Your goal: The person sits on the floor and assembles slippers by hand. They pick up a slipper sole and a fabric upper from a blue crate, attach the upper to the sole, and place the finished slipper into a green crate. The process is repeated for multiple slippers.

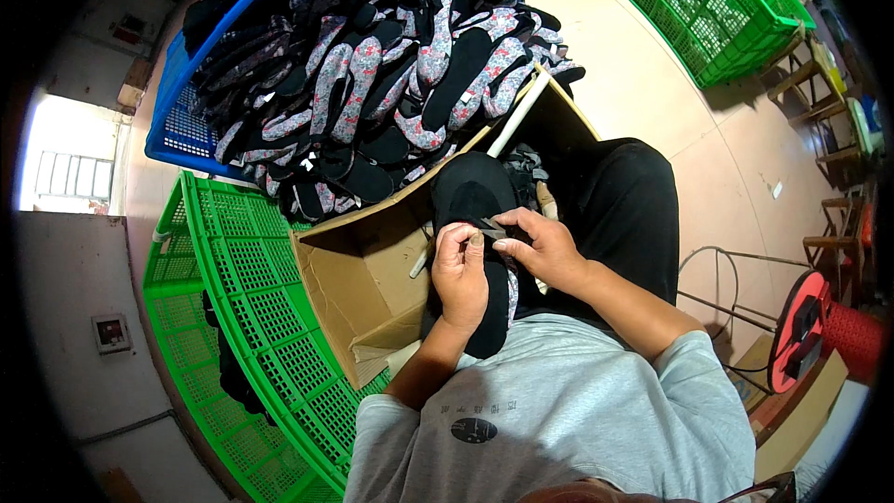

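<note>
A black cloth shoe (475,188) with a floral-patterned side lies lengthwise over my lap, its rounded toe pointing away from me. My left hand (458,278) is closed at the shoe's middle, thumb and fingers pinched together at its opening. From the right, my right hand (545,247) pinches a short greyish strip (490,229) at the same spot, thumb and forefinger close to my left thumb. Both hands touch the shoe. The far end of the strip is hidden by my fingers.
A blue crate (191,116) heaped with similar black and floral shoes (372,84) stands ahead. An open cardboard box (345,270) sits against my legs. Green crates (251,307) stand at left, another green crate (698,19) far right. A red round stool (796,331) is at right.
</note>
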Action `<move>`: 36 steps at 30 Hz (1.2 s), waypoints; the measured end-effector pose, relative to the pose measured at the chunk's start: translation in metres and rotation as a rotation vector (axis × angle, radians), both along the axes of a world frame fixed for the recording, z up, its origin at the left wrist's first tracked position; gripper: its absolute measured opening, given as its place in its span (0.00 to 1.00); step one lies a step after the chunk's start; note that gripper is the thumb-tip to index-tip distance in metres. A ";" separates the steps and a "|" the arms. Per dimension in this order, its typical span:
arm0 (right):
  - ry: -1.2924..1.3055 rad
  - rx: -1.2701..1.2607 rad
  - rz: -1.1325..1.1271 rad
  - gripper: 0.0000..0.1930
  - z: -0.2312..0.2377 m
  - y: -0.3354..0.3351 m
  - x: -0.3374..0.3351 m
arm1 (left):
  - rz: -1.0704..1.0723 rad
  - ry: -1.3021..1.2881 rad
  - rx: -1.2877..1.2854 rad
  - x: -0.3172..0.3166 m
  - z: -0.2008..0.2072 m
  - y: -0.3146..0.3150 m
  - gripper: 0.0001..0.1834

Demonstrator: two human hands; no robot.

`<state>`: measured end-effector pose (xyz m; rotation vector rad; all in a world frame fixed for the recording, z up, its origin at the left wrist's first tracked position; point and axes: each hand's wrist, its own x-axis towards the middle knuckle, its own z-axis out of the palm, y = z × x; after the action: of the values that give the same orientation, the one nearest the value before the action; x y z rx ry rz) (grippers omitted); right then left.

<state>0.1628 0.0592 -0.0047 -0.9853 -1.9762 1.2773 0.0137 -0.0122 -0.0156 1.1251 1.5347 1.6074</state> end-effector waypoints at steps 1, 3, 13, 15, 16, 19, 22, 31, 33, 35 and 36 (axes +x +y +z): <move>-0.009 0.021 -0.001 0.17 -0.002 0.001 -0.001 | 0.006 0.002 0.004 0.000 -0.002 0.000 0.02; -0.018 0.040 -0.003 0.17 -0.002 0.001 -0.001 | 0.006 0.006 0.007 0.001 -0.003 0.000 0.02; 0.043 0.027 -0.034 0.16 -0.002 -0.003 -0.003 | 0.036 -0.034 0.011 0.003 -0.005 0.000 0.03; 0.052 0.025 -0.042 0.16 -0.001 -0.004 -0.003 | 0.048 -0.046 0.020 0.004 -0.003 0.000 0.03; 0.052 0.035 -0.049 0.16 -0.002 -0.005 -0.004 | 0.048 -0.040 0.025 0.005 -0.003 -0.001 0.03; 0.026 0.073 -0.057 0.16 -0.002 -0.004 -0.004 | 0.078 0.065 0.040 0.006 0.000 0.001 0.03; 0.025 0.081 -0.065 0.15 -0.003 -0.003 -0.005 | 0.075 0.116 0.026 0.005 0.000 0.001 0.02; 0.058 0.012 -0.076 0.14 -0.002 -0.002 -0.007 | 0.047 0.165 0.035 0.006 0.003 0.002 0.02; 0.075 0.021 -0.092 0.14 -0.004 -0.003 -0.007 | 0.042 0.173 0.023 0.007 0.005 0.002 0.02; 0.097 0.061 -0.110 0.13 -0.006 -0.004 -0.009 | 0.042 0.188 0.010 0.007 0.006 0.003 0.02; 0.105 0.049 -0.111 0.13 -0.006 -0.005 -0.009 | 0.046 0.197 0.010 0.007 0.006 0.003 0.02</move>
<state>0.1536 0.0544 -0.0105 -0.9705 -1.8388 1.1904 0.0203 -0.0094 -0.0094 1.2948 1.6902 1.5737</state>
